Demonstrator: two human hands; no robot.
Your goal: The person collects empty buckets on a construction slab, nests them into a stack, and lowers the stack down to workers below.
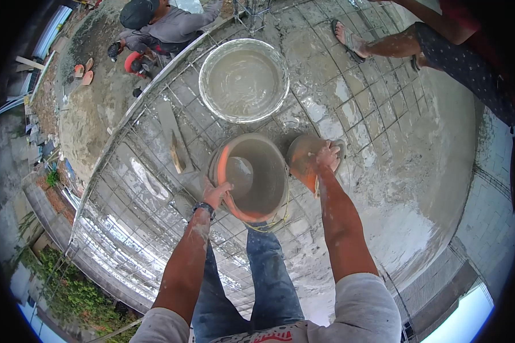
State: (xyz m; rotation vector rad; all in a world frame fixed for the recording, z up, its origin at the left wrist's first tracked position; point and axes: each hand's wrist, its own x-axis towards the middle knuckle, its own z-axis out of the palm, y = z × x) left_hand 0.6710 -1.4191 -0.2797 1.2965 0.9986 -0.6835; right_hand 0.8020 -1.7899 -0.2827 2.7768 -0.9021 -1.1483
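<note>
In the head view my left hand (214,193) is closed over the left rim of an orange bucket (273,180), its inside coated with grey cement. The bucket tilts so that I look into its mouth, where a round grey patch shows. My right hand (328,155) grips the grey-smeared base of a second orange bucket (304,162), which lies tilted to the right of the first. Its mouth is turned away from view. Just beyond both stands a wide round tub (202,91) holding wet grey slurry. A thin yellow cord hangs by the first bucket.
Steel mesh (377,108) covers the wet slab around my legs. A wooden board (169,126) lies left of the tub. At upper right a person's sandalled foot (350,43) rests on the mesh. Beyond the slab edge (106,154), people (174,26) work on lower ground.
</note>
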